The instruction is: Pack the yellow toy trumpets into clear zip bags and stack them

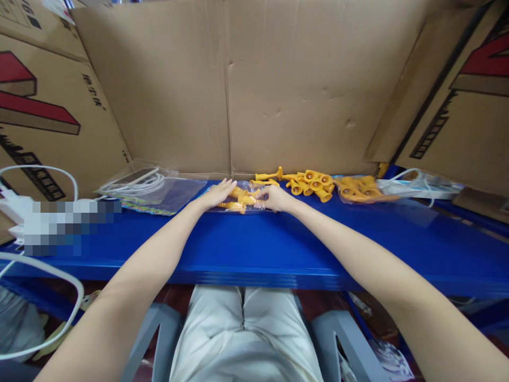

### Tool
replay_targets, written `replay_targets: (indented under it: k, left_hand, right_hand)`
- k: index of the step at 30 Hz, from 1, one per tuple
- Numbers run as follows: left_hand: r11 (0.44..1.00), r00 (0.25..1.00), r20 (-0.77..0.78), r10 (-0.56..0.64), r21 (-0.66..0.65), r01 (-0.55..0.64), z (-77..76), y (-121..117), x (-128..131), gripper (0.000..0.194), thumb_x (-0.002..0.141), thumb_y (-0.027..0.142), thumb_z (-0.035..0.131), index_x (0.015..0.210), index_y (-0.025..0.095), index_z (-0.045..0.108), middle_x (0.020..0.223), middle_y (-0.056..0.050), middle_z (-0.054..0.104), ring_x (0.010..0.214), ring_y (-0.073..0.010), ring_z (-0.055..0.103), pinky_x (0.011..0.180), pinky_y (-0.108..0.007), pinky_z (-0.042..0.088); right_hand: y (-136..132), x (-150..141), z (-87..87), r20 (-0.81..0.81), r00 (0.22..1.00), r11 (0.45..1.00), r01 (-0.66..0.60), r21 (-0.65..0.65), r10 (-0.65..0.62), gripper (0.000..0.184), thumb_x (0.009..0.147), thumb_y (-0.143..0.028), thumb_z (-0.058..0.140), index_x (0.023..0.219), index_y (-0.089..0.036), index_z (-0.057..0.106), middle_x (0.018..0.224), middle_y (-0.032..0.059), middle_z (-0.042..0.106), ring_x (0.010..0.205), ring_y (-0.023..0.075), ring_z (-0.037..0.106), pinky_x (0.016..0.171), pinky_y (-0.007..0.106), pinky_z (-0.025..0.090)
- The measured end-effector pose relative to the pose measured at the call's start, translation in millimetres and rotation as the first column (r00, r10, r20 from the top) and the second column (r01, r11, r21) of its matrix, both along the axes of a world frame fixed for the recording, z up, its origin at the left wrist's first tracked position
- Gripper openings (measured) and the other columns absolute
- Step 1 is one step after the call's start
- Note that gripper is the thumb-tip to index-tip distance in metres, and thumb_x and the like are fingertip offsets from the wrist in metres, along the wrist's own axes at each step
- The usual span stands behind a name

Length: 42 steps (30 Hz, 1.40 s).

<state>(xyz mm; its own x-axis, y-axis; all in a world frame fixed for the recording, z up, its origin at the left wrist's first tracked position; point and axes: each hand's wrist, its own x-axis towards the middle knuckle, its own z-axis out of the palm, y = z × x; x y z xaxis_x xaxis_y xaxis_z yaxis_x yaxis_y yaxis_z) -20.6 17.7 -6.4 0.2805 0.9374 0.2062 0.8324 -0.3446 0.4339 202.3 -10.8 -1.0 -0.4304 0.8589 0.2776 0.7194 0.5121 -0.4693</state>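
A clear plastic bag (238,200) holding several yellow plastic toy pieces lies on the blue table (254,249). My left hand (218,194) rests on the bag's left end with fingers stretched out flat. My right hand (275,198) grips the bag's right end, fingers curled on it. Just beyond my right hand lies a loose heap of yellow toy pieces (308,182) with cup-shaped ends. Further right sits a filled bag of the same yellow pieces (360,189).
A stack of empty clear bags (153,190) lies at the left. White cables and a white power strip (16,209) are at the far left, another white cable (417,183) at the right. Cardboard walls (254,85) enclose the table's back and sides.
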Motion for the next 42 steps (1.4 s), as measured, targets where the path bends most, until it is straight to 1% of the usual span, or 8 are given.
replay_targets:
  k: [4,10,15,23,30,35,39,42]
  left_hand:
    - [0.999,0.997,-0.074,0.019,-0.043,-0.023,0.2,-3.7,0.6,0.084,0.083,0.067,0.031,0.148,0.015,0.031,0.156,-0.011,0.015,0.145,-0.0247,0.013,0.116,-0.037,0.013]
    - [0.996,1.0,-0.023,0.012,-0.091,-0.014,5.0,-6.8,2.5,0.074,0.089,0.059,0.018,0.149,0.016,0.029,0.156,-0.006,0.017,0.145,-0.0183,0.005,0.117,-0.033,0.009]
    - [0.997,0.999,0.048,-0.007,-0.076,0.011,1.8,-0.7,-0.1,0.071,0.091,0.056,0.016,0.148,0.016,0.031,0.156,-0.005,0.018,0.145,-0.0163,0.007,0.117,-0.032,0.01]
    - [0.999,0.996,0.088,-0.006,-0.032,0.009,-7.3,15.1,-8.7,0.065,0.093,0.049,0.016,0.146,0.018,0.036,0.155,-0.004,0.021,0.145,-0.015,0.011,0.117,-0.033,0.013]
    - [0.998,0.998,0.031,0.054,-0.045,-0.053,-10.0,17.1,-10.6,0.06,0.091,0.034,0.025,0.147,0.015,0.032,0.156,-0.007,0.014,0.145,-0.0175,0.012,0.117,-0.034,0.012]
    - [0.996,0.997,0.012,0.07,-0.054,-0.069,-8.1,14.2,-7.9,0.06,0.09,0.028,0.026,0.147,0.012,0.032,0.156,-0.008,0.015,0.145,-0.0182,0.012,0.117,-0.033,0.011]
    - [0.997,0.997,0.002,0.072,-0.039,-0.072,-6.6,13.3,-6.7,0.061,0.088,0.027,0.028,0.146,0.011,0.034,0.156,-0.008,0.017,0.144,-0.0185,0.014,0.117,-0.032,0.013]
    - [0.997,0.998,-0.006,0.068,-0.036,-0.068,-6.3,13.6,-6.9,0.062,0.087,0.027,0.028,0.146,0.01,0.035,0.156,-0.008,0.018,0.144,-0.018,0.015,0.116,-0.03,0.013]
  right_hand:
    - [1.7,2.3,5.6,-0.177,0.982,0.993,0.052,-0.103,-0.07,0.012,0.075,-0.015,0.064,0.084,-0.015,0.071,0.072,0.0027,0.069,0.061,0.0122,0.061,0.062,0.023,0.047]
    - [3.0,8.4,10.9,0.03,0.957,0.956,0.291,-0.035,-0.29,0.018,0.077,-0.012,0.059,0.059,-0.016,0.061,0.067,0.0066,0.069,0.071,0.0185,0.065,0.072,0.028,0.05]
    - [-1.9,0.8,7.0,-0.328,0.934,0.94,0.025,-0.339,-0.143,0.018,0.079,-0.005,0.055,0.065,-0.015,0.06,0.069,0.005,0.07,0.066,0.0127,0.064,0.068,0.024,0.051]
    - [-1.1,-3.2,4.0,-0.512,0.848,0.927,-0.073,-0.369,-0.137,0.014,0.076,-0.004,0.059,0.073,-0.015,0.067,0.088,0.0048,0.072,0.076,0.0096,0.064,0.073,0.021,0.052]
    - [11.1,8.5,3.4,-0.244,0.944,0.972,0.193,-0.133,-0.22,0.015,0.081,-0.009,0.056,0.087,-0.012,0.069,0.095,0.0091,0.071,0.086,0.0161,0.065,0.084,0.028,0.05]
    - [25.1,45.2,1.6,0.039,0.864,0.831,0.469,0.301,-0.502,0.04,0.084,-0.015,0.05,0.123,-0.013,0.059,0.13,0.0147,0.056,0.118,0.0279,0.053,0.1,0.04,0.04]
    - [34.7,71.1,-7.5,0.205,0.824,0.828,0.446,0.339,-0.528,0.052,0.087,-0.021,0.046,0.138,-0.013,0.046,0.148,0.0146,0.038,0.131,0.0275,0.041,0.107,0.041,0.031]
    - [37.2,76.2,-13.4,0.423,0.798,0.9,0.337,0.275,-0.428,0.042,0.089,-0.022,0.044,0.127,-0.016,0.058,0.141,0.0117,0.049,0.131,0.0263,0.04,0.113,0.049,0.016]
